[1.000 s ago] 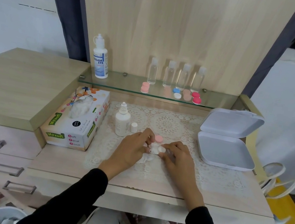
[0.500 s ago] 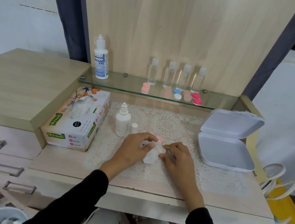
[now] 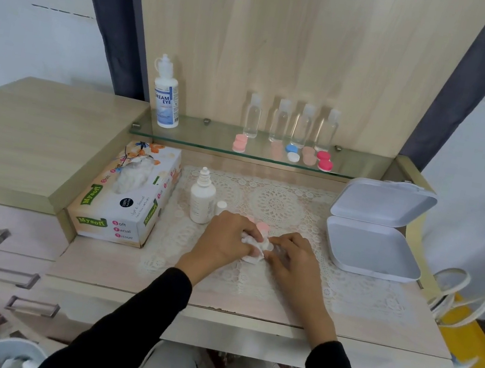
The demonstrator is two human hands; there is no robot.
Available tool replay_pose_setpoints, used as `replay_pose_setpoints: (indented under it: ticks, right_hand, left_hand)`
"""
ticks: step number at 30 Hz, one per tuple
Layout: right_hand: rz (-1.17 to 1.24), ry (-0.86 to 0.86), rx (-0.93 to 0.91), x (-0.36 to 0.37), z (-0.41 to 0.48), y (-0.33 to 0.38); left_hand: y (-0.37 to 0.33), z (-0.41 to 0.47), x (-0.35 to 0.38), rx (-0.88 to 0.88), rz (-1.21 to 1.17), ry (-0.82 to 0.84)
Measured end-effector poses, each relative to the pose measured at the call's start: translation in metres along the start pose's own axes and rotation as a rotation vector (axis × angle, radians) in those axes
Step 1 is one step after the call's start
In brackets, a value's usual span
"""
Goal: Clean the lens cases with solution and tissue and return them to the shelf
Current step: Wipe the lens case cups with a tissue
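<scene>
Grips a crumpled white tissue [image 3: 254, 247] in the left hand [image 3: 224, 240], fingers curled round it, against the lens case [image 3: 262, 228]. Shows only a round pink part of that case at the wad's back edge. Rests the right hand [image 3: 297, 260] with bent fingertips at the wad's right side; cannot tell whether pinching anything beneath. Lies on the lace mat [image 3: 276, 204], about halfway between the desk [image 3: 121, 273] back and front edges. Covers now, with the bunched tissue, the white cup seen bare between the hands a second ago.
</scene>
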State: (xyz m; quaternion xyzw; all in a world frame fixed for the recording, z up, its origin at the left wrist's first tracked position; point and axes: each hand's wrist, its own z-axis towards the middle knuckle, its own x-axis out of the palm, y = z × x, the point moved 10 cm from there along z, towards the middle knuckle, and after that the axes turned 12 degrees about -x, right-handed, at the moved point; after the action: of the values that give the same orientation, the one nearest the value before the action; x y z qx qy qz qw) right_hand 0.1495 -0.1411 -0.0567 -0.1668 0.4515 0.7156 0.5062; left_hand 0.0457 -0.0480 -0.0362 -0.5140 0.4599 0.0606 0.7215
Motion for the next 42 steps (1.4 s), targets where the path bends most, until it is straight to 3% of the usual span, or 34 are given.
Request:
replay_pose_setpoints:
  ticks: [5, 12, 29, 37, 42]
  right_hand:
    - [0.003, -0.001, 0.000, 0.000, 0.000, 0.000]
    - [0.014, -0.012, -0.013, -0.001, 0.001, 0.001]
    - [0.021, 0.008, -0.008, 0.001, 0.001, 0.000]
    - [0.006, -0.004, 0.002, 0.000, 0.001, 0.001]
    - [-0.005, -0.011, 0.021, 0.000, 0.001, 0.001]
  left_hand:
    - [0.003, 0.002, 0.000, -0.039, 0.004, -0.004]
    - [0.011, 0.004, -0.003, 0.009, -0.037, 0.128]
    - [0.015, 0.000, -0.019, 0.008, -0.017, -0.148]
    - [-0.004, -0.005, 0.001, 0.239, 0.234, -0.058]
    - [-0.006, -0.008, -0.002, 0.299, 0.260, -0.120]
